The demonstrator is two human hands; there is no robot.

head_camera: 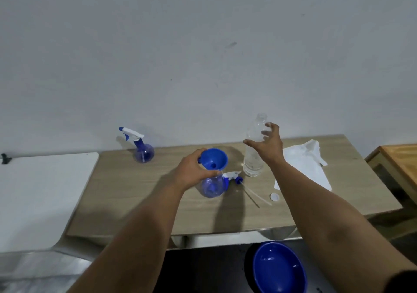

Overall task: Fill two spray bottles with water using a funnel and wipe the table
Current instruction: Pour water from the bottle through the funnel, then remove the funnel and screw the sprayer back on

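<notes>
A: Centre of the figure?
B: The blue funnel (213, 159), seated in the neck of the open spray bottle (212, 185). The left hand (193, 170) grips the funnel's rim, fingers curled round it.

A: And the other hand?
B: The right hand (267, 142) has its fingers spread and holds nothing; it is at the upper part of the clear water bottle (255, 148), uncapped and upright, and whether it touches cannot be told.

A: Beside the grip?
B: Just right of the gripped funnel lies the removed spray head (234, 176) with its dip tube, then a small white cap (274, 196). Beyond the right hand lies a white cloth (304, 164).

A: Farther out?
B: A second spray bottle (142, 149), head fitted, stands left of the left hand, well apart, at the back of the wooden table (135, 198). A blue bowl (279, 268) sits below the table's near edge.
</notes>
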